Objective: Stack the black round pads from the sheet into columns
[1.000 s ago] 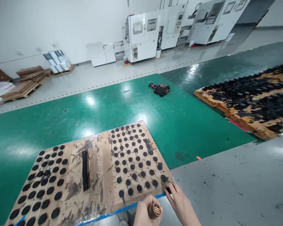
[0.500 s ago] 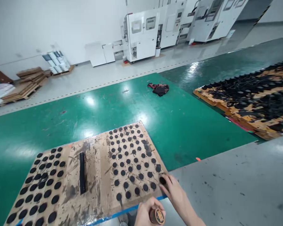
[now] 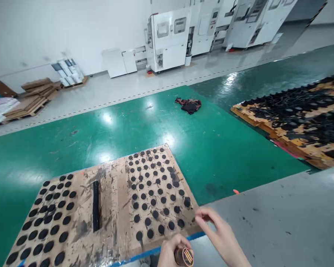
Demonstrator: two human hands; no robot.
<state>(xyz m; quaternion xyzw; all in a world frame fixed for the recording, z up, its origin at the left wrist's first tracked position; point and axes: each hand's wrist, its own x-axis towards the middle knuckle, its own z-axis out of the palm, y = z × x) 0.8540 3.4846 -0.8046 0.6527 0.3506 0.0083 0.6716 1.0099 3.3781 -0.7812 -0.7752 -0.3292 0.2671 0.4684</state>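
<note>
My left hand (image 3: 171,250) is closed around a short brown cylinder (image 3: 184,256) with orange stripes on its round end, low in the view at the board's front edge. Near the board's right corner, my right hand (image 3: 218,231) has its thumb and index fingertips brought together in a pinch. What they hold, if anything, is too small to tell. A small dark patch (image 3: 194,219) shows beside those fingertips. Rows of black discs (image 3: 166,211) lie flat on the cardboard-brown board (image 3: 119,211), on its right and left parts. Between them lies a long black strip (image 3: 96,205).
Blue tape (image 3: 144,253) runs along the board's front edge. A dark cloth (image 3: 189,106) lies crumpled on the green floor (image 3: 211,148). At right, a brown sheet (image 3: 256,120) carries tangled black pieces. White machines (image 3: 169,40) and stacked cardboard (image 3: 30,98) stand along the wall.
My right hand has moved slightly right, off the black disc it was touching at the board's corner, and its fingertips have come together. My left hand still holds the cylinder.
</note>
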